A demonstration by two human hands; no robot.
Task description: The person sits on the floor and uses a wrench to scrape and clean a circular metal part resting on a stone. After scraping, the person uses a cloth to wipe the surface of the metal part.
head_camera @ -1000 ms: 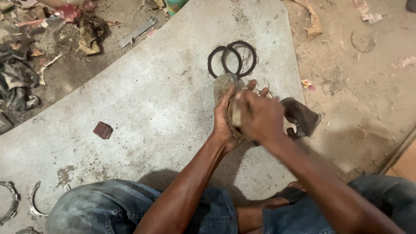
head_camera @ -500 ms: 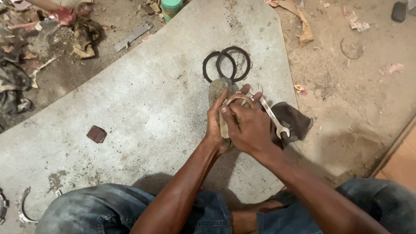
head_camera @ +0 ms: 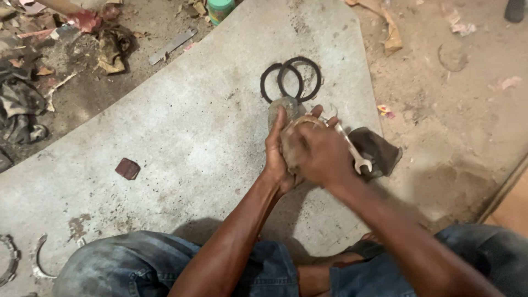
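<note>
My left hand point(head_camera: 279, 157) wraps the near side of the part point(head_camera: 286, 110), a dull grey rounded metal piece standing on the slab point(head_camera: 165, 137); thumb and fingers are closed around it, presumably to stop it turning or sliding. My right hand point(head_camera: 322, 154) lies over the top of the part, fingers curled down and clamped on it, so most of it is hidden; only its far end shows at 12 o'clock from my knuckles. I cannot tell whether the right hand also grips something small underneath. Holding from two sides keeps the piece steady against the slab.

Just beyond the part, at 12 o'clock, two black rings point(head_camera: 291, 80) lie flat and overlapping, almost touching the part. A spanner point(head_camera: 352, 148) lies at 3 o'clock, just beside my right hand, its open end resting on a dark cloth point(head_camera: 379, 151) at the slab's edge; both are within easy reach but not held.

Well apart at 9 o'clock sits a small brown square point(head_camera: 127, 168). At 7 o'clock, by my knee point(head_camera: 126, 264), are curved metal pieces point(head_camera: 38, 264). Off the slab at 10 to 11 o'clock: rags point(head_camera: 113, 47), scrap, and a flat metal strip point(head_camera: 172, 46). A green-topped jar point(head_camera: 220, 8) stands at 12 o'clock on the far edge. Nothing lies between my hands and the part; the rings crowd its far side.
</note>
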